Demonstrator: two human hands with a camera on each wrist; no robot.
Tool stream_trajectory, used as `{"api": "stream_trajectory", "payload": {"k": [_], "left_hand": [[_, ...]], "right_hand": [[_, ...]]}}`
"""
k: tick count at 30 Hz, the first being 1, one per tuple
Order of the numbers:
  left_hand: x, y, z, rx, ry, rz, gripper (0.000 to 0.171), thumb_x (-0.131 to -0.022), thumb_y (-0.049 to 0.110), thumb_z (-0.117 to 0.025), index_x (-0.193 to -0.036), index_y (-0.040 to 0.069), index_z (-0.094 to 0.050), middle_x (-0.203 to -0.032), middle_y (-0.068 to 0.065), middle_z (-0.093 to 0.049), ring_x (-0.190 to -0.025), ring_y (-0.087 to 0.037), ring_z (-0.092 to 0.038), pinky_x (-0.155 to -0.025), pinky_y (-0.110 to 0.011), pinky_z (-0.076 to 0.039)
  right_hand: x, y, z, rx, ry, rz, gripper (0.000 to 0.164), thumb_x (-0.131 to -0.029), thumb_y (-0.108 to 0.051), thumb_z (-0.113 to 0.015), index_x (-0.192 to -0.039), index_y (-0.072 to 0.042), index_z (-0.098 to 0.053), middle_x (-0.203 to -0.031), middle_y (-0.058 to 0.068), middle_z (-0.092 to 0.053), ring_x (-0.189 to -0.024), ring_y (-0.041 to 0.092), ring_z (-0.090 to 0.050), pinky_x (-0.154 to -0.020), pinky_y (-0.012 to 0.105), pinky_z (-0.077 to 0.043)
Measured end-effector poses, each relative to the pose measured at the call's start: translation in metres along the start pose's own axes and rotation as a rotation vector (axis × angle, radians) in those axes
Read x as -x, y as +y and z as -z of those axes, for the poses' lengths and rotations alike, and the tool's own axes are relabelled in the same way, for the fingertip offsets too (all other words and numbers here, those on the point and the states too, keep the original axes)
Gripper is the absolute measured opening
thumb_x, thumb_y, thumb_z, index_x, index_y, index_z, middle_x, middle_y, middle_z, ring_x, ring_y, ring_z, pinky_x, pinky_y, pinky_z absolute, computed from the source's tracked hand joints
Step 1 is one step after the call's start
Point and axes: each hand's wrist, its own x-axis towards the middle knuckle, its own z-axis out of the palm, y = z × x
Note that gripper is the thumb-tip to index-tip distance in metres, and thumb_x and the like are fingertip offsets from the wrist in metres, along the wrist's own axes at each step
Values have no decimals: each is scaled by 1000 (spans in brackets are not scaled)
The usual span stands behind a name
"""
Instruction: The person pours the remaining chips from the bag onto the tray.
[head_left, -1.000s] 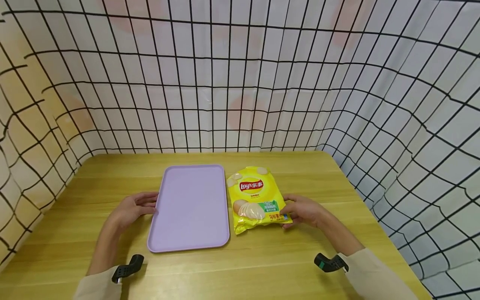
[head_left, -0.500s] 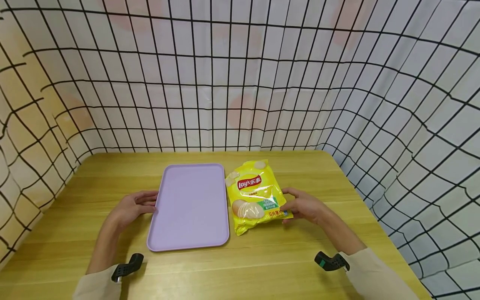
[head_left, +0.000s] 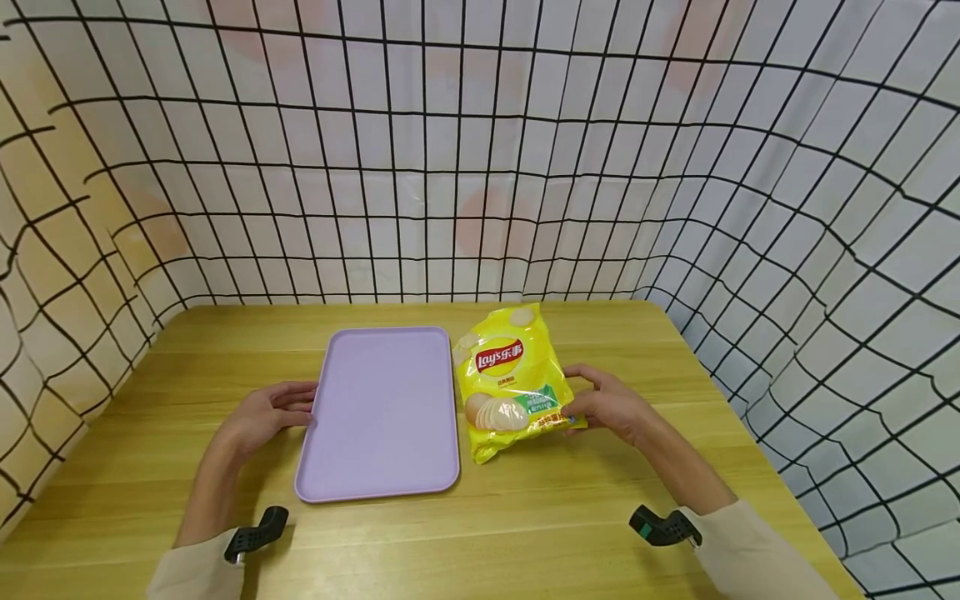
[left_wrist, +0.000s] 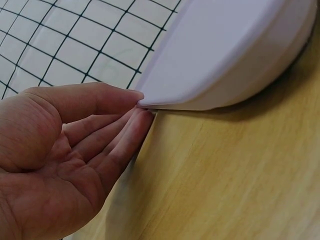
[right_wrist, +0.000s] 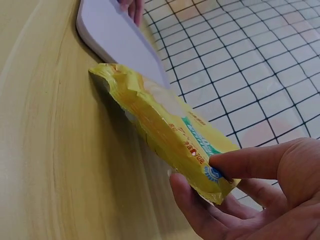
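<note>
A flat lilac tray [head_left: 381, 417] lies on the wooden table, left of centre. At its left edge my left hand [head_left: 258, 421] pinches the rim, thumb above and fingers beneath, as the left wrist view shows closely. My right hand [head_left: 611, 408] holds a yellow bag of potato chips [head_left: 517, 375] by its lower right corner. In the right wrist view the thumb lies over the front of the chip bag [right_wrist: 170, 130] and the fingers are behind it. The bag is tilted and raised off the table, with a shadow below it, close beside the tray's right edge.
Wooden table [head_left: 525, 533] surrounds the tray. A white cloth with a black grid [head_left: 420, 150] hangs behind the table and along both sides. A black wrist mount [head_left: 257, 533] sits at the left sleeve, and another mount [head_left: 663, 527] at the right.
The chip bag has risen, its top end moving up and away while my right hand lifts slightly. My left hand and the tray stay where they were.
</note>
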Motion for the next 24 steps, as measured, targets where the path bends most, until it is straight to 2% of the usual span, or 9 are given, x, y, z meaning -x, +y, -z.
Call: {"api": "stream_trajectory", "payload": {"k": [5, 11, 24], "left_hand": [[0, 0, 0, -1, 0, -4, 61, -95, 13, -70, -148, -5, -46, -145, -26, -54, -128, -37, -60, -99, -29, -52], [0, 0, -1, 0, 3, 6, 61, -95, 13, -69, -148, -4, -46, -146, -26, -54, -128, -37, -60, -100, -30, -52], [-1, -1, -1, 6, 6, 17, 61, -95, 12, -70, -149, -3, -46, -146, -25, -54, -128, -36, -60, -99, -30, -53]], "right_hand": [[3, -7, -2, 43, 82, 37, 60, -89, 0, -69, -144, 1, -45, -99, 18, -74, -82, 23, -72, -78, 44, -61], [6, -15, -2, 81, 161, 72, 54, -90, -1, -68, -140, 1, -50, -101, 21, -73, -84, 25, -72, -80, 49, -60], [11, -35, -6, 123, 252, 142, 45, -93, -7, -69, -136, -3, -56, -103, 20, -73, -86, 24, -72, -77, 41, -61]]}}
